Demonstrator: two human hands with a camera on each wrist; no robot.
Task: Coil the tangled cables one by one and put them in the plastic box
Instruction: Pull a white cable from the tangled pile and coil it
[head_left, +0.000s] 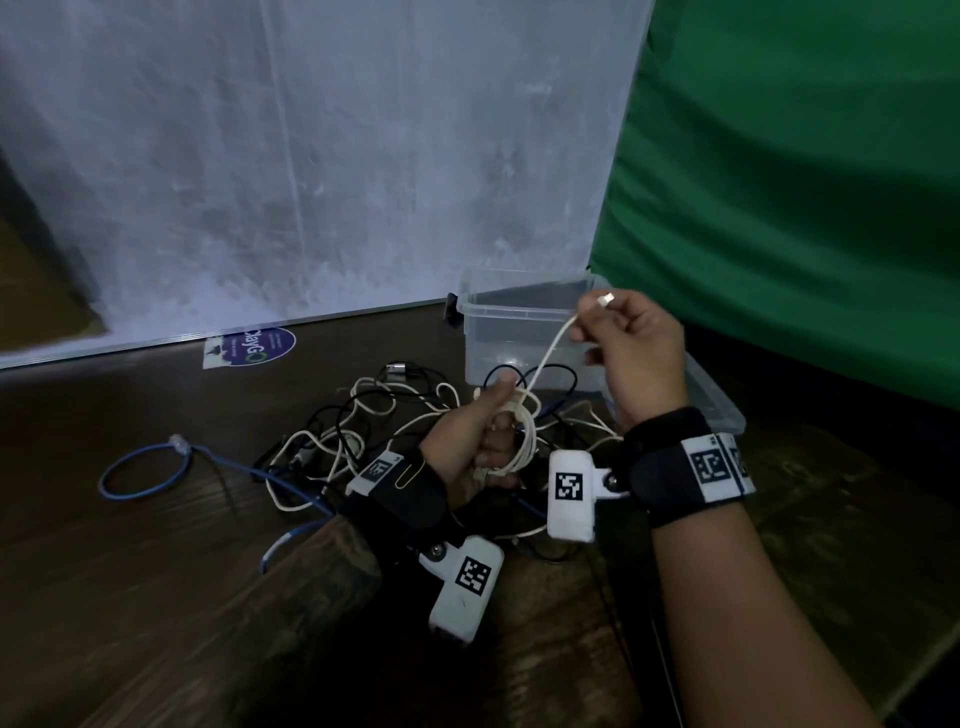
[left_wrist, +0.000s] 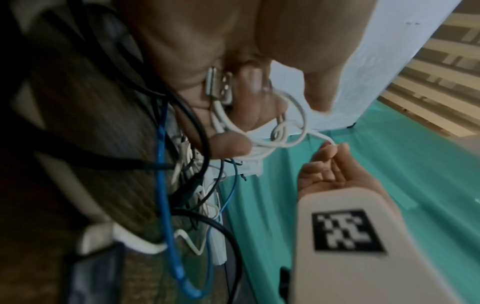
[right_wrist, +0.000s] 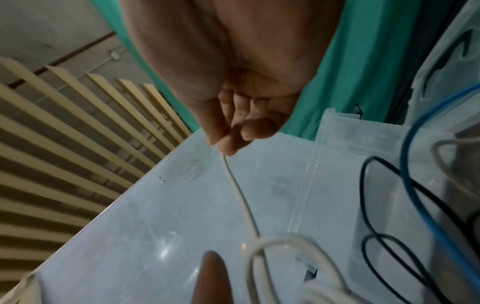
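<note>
Off to the left of my grip the blue cable (head_left: 140, 470) sprawls on the table, part of the tangle (head_left: 332, 436) below my hands. My left hand (head_left: 470, 441) is curled round the white cable (head_left: 524, 441), a few loops bunched in the fist. My right hand (head_left: 631, 353) pinches its plug end (head_left: 605, 299), raised just in front of the plastic box (head_left: 519, 317). It's light and floppy, so I reckon the loops will spring loose unless I hold them where they cross.
</note>
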